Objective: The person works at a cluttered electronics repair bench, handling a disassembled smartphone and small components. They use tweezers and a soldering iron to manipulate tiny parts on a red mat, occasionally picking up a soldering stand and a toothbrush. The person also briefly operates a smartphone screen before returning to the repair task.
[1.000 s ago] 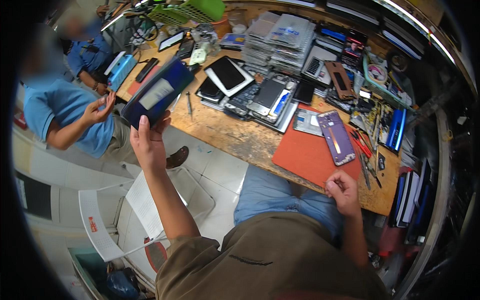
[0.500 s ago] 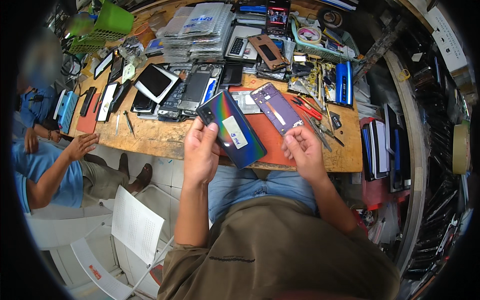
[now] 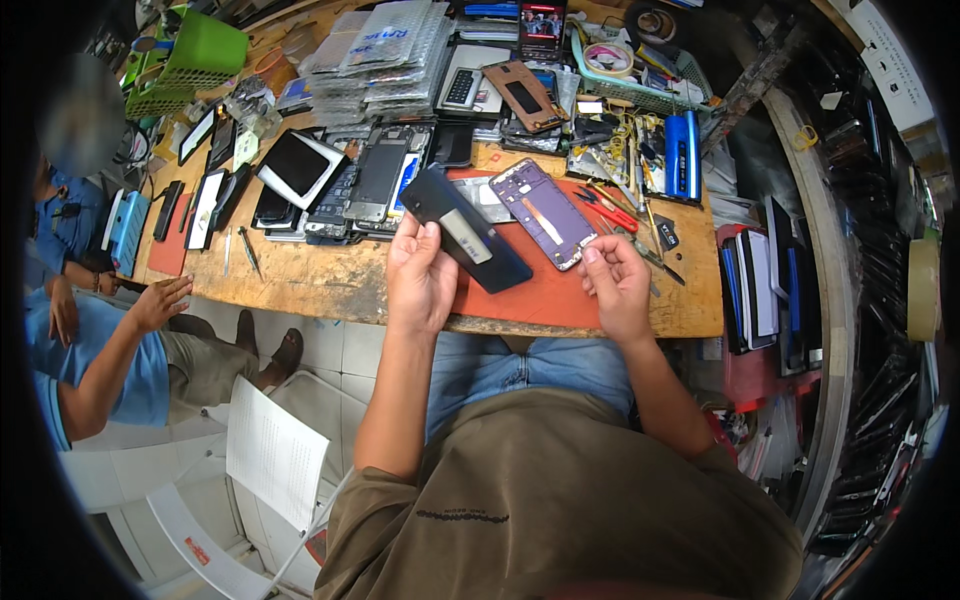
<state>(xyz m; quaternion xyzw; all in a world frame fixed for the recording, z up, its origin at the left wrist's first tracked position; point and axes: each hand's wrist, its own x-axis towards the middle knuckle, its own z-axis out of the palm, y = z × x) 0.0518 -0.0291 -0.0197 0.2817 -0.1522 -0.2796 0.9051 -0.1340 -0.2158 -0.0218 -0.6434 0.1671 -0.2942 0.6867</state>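
Lowered since a moment ago, the dark blue phone back cover point(image 3: 468, 240) now sits over the red mat point(image 3: 540, 295), pinched in the left hand point(image 3: 420, 275). Right hand point(image 3: 615, 285), fingers curled, touches the purple phone frame's point(image 3: 545, 212) corner. Behind, a mesh tray point(image 3: 640, 95) holds tape rolls; clear flat packets point(image 3: 385, 45) are stacked beside a green basket point(image 3: 195, 60).

The left hand point(image 3: 420, 275), which a second ago is raised out to the left with the dark phone back cover point(image 3: 465, 240), now holds that cover low over the red mat point(image 3: 540, 295) on the tabletop point(image 3: 300, 280). The right hand point(image 3: 615, 285), earlier resting at the tabletop's edge, now touches the lower end of the purple phone frame point(image 3: 545, 212). The view swings back to centre on the bench.
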